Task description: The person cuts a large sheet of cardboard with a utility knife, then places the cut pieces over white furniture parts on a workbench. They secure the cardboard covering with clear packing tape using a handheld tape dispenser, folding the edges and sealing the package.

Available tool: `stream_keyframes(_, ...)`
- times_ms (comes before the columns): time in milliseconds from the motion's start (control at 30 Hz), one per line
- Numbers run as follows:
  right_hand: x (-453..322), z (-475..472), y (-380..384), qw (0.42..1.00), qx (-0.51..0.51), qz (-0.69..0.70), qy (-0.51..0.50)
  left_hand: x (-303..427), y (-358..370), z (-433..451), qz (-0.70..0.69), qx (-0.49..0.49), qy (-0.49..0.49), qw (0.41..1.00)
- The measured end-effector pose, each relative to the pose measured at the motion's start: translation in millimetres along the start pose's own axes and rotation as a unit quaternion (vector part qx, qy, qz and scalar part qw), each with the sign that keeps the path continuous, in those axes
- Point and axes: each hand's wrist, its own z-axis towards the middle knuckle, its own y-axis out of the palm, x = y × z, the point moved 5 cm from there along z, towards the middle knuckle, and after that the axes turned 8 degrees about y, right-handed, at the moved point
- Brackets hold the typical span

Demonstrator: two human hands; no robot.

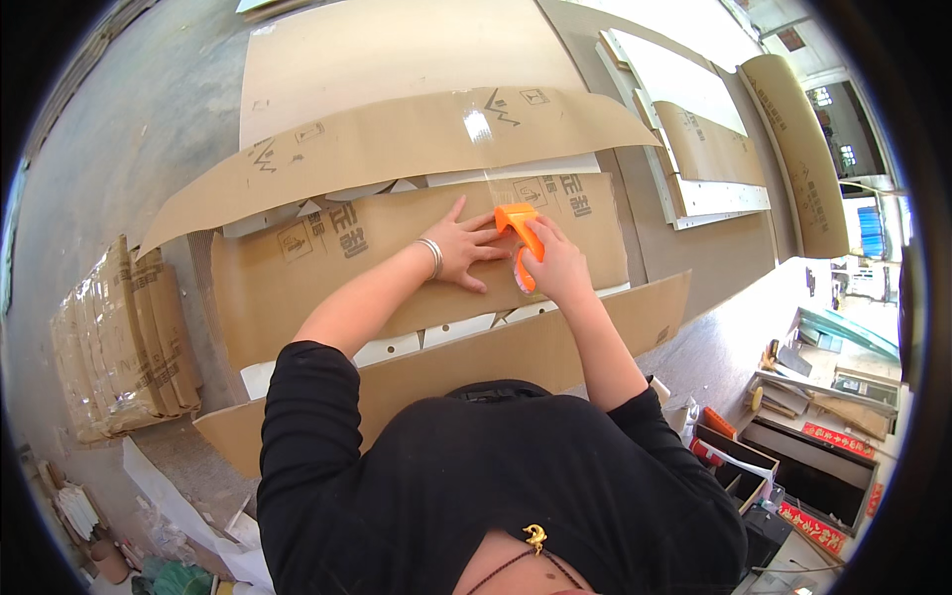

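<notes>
A sheet of printed cardboard [401, 253] lies over white panels [446, 327] whose drilled edges show along its near side. My left hand [468, 249] is spread flat on this sheet, fingers apart, holding nothing. Just to its right, my right hand [554, 260] grips an orange tape dispenser [529, 227] by the handle, its head down near the cardboard. A strip of clear tape [477, 125] crosses the raised far flap [401, 152]. It seems to run down towards the dispenser. A near flap [476, 353] stands between the panels and my body.
On the right, white boards [688, 82] lie stacked with cardboard on top, beside a curved cardboard sheet [796, 156]. Taped cardboard packages [123, 342] stand at the left. A large flat cardboard sheet [409, 52] lies beyond. Cluttered shelving [811, 461] is at lower right.
</notes>
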Motion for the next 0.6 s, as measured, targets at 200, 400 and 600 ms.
stream_keyframes(200, 8, 4, 3, 1.0, 0.02, -0.002, -0.017, -1, 7, 0, -0.003, 0.02, -0.004, 1.0)
stream_keyframes(400, 7, 2, 10, 0.999, 0.016, -0.026, -0.011, 0, 9, -2, 0.015, 0.065, -0.013, 0.998)
stream_keyframes(600, 6, 3, 12, 0.999, 0.003, -0.029, 0.013, -17, 7, -7, -0.011, 0.191, -0.094, 0.977)
